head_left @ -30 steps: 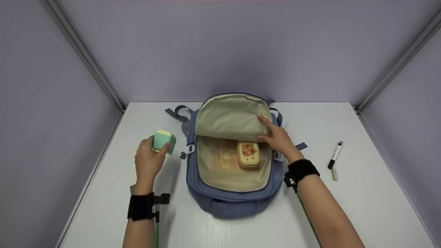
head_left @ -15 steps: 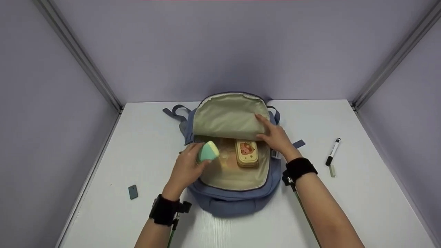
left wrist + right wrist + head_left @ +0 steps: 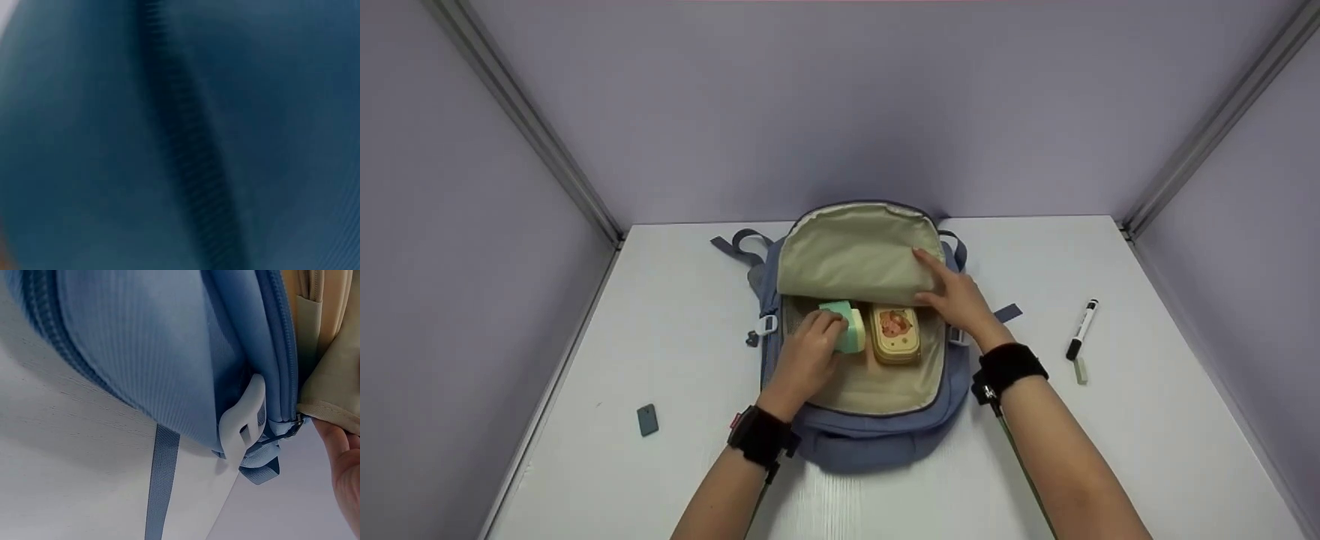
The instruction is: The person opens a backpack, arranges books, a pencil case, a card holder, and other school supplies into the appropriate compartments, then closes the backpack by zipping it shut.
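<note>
A blue backpack (image 3: 877,454) lies on the table, its cream-lined main compartment unzipped. My left hand (image 3: 806,356) is inside the opening and grips a small mint-green and pale-yellow block-shaped case (image 3: 853,334). Right beside that case, a yellow pencil case (image 3: 897,345) with a cartoon print lies in the compartment. My right hand (image 3: 960,300) holds the folded-back flap (image 3: 859,255) at its right edge, thumb and fingers spread over it; the right wrist view shows fingers (image 3: 334,441) at the flap's edge. Only blurred blue fabric (image 3: 84,157) and a zipper (image 3: 185,129) fill the left wrist view.
To the right lie a white marker (image 3: 1084,328) with a black cap and a small grey-green stick (image 3: 1081,371). A small dark teal rectangular piece (image 3: 647,420) is at the left. Straps and a white buckle (image 3: 244,419) hang off the backpack's sides. Walls enclose the table.
My left hand has carried the mint-green case from the table's left side rightward into the backpack, beside the pencil case. My right hand keeps holding the flap.
</note>
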A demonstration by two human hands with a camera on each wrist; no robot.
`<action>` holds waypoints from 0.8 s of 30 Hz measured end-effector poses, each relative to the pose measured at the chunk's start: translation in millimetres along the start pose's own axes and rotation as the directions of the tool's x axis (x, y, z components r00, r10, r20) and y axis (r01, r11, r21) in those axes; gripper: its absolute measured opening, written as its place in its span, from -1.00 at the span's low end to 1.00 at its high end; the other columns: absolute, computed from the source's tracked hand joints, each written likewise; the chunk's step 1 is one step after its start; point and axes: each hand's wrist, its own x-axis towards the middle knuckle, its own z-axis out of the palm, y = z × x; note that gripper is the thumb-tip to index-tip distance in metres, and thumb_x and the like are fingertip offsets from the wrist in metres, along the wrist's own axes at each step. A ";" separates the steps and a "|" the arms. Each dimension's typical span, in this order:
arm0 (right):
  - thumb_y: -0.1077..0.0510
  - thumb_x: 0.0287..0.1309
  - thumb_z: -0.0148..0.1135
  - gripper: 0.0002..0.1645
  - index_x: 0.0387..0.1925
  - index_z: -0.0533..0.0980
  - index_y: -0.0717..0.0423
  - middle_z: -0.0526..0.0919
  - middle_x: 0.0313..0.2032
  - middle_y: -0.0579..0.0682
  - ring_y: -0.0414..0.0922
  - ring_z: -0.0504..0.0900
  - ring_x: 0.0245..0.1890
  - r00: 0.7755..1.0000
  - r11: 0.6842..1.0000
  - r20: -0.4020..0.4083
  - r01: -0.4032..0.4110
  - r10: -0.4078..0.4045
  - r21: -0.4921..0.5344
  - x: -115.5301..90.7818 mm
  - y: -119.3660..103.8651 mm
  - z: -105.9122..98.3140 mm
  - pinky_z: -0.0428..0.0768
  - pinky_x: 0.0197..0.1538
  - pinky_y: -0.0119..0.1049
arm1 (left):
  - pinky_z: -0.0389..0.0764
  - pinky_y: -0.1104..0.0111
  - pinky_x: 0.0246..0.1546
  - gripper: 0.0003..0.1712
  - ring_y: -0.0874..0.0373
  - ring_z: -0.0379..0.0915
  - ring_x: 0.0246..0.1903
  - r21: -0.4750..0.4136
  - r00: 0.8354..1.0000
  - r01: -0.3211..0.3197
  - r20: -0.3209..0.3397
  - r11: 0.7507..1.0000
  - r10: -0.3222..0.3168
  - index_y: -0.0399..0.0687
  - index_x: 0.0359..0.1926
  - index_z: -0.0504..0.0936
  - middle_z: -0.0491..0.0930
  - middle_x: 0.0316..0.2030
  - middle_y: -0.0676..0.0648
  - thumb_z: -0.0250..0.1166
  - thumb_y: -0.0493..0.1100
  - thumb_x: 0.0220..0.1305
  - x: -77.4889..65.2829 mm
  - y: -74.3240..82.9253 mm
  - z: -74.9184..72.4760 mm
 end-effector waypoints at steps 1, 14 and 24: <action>0.02 0.14 0.41 -0.05 0.49 0.16 -0.30 0.45 0.17 0.45 0.31 0.58 -0.04 1.000 1.000 0.000 -0.001 0.001 -0.001 -0.2 0.0 0.2 0.41 0.16 0.14 | 0.65 0.24 -0.36 -0.56 -0.03 0.47 0.03 0.026 1.000 -0.020 -0.006 0.999 0.020 -0.15 -0.08 0.61 0.53 -0.09 -0.10 0.50 -0.41 -0.04 -0.6 -0.7 4.5; 0.03 0.15 0.41 -0.06 0.48 0.16 -0.33 0.39 0.28 0.33 0.31 0.51 0.09 1.000 1.000 -0.005 -0.007 0.007 0.007 -1.9 1.0 -0.8 0.36 0.22 0.11 | 0.52 0.10 0.08 -0.57 -0.13 0.37 0.21 0.078 0.993 -0.026 0.117 0.997 0.017 -0.19 0.06 0.62 0.49 0.12 -0.18 0.36 -0.47 0.14 -13.5 11.5 9.5; 0.03 0.17 0.40 -0.06 0.49 0.15 -0.36 0.42 0.24 0.35 0.28 0.57 -0.06 1.000 1.000 -0.006 -0.012 0.012 0.010 -3.9 0.4 -0.3 0.40 0.17 0.11 | 0.44 -0.01 0.14 -0.52 -0.13 0.38 0.22 0.122 0.980 0.006 0.195 0.993 -0.030 -0.18 0.13 0.62 0.48 0.18 -0.21 0.36 -0.01 0.28 -22.1 32.3 2.0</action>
